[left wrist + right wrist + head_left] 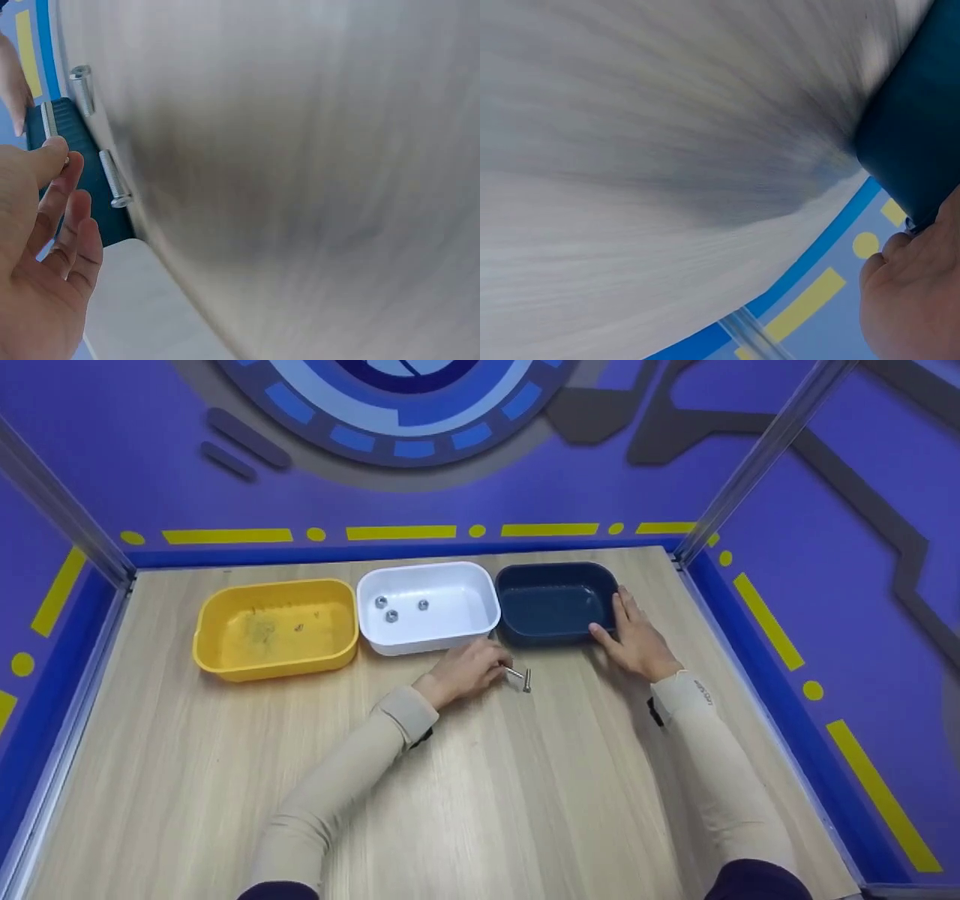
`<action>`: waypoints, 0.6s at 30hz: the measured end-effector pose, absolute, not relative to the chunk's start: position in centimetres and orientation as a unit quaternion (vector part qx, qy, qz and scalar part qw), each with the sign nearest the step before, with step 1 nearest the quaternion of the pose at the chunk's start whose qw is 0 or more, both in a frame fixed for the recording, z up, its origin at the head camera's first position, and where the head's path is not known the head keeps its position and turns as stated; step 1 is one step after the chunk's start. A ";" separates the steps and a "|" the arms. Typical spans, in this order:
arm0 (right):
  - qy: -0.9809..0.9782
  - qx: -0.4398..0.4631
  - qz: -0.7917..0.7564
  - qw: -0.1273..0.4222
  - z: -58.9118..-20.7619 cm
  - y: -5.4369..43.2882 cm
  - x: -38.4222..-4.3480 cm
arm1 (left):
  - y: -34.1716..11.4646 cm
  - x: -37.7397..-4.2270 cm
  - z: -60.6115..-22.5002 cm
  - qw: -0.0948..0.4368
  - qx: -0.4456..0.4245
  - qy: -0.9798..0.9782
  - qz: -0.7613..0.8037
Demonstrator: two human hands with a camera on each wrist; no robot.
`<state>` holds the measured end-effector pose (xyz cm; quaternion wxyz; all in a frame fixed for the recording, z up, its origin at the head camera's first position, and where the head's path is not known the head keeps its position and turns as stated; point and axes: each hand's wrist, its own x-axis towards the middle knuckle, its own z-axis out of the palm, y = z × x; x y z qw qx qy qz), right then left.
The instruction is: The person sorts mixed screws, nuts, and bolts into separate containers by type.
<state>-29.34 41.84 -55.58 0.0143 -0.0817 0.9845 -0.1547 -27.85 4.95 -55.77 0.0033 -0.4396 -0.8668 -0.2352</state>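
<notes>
My left hand [469, 669] pinches a metal bolt [49, 120] between thumb and forefinger, just in front of the white bin [431, 643] and the dark blue bin [555, 634]. In the left wrist view, two more bolts are by the dark blue bin: one bolt [114, 178] close to my fingertips, another bolt [83, 90] farther off. My right hand [641, 641] holds the right front corner of the dark blue bin, thumb at the near rim and fingers along the right side. In the right wrist view its fingertips are partly hidden.
Several nuts [391, 616] lie inside the white bin. A yellow bin [274, 666] stands at the left, with small dark bits on its floor. All three bins stand in a row on a wooden table [465, 795], with blue-purple panels [420, 502] around it.
</notes>
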 end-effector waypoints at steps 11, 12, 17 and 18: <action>0.986 -0.075 -0.144 0.028 -55.3 41.6 -29.5 | 5.8 -28.9 -54.0 0.011 -0.447 -0.863 -0.234; 0.986 -0.076 -0.144 0.028 -55.3 41.6 -29.5 | 5.9 -29.0 -53.8 0.012 -0.445 -0.865 -0.233; 0.986 -0.075 -0.146 0.029 -55.5 41.8 -29.4 | 6.4 -29.4 -53.0 0.016 -0.440 -0.865 -0.240; 0.986 -0.075 -0.146 0.029 -55.5 41.8 -29.3 | 6.5 -29.5 -52.9 0.017 -0.440 -0.864 -0.243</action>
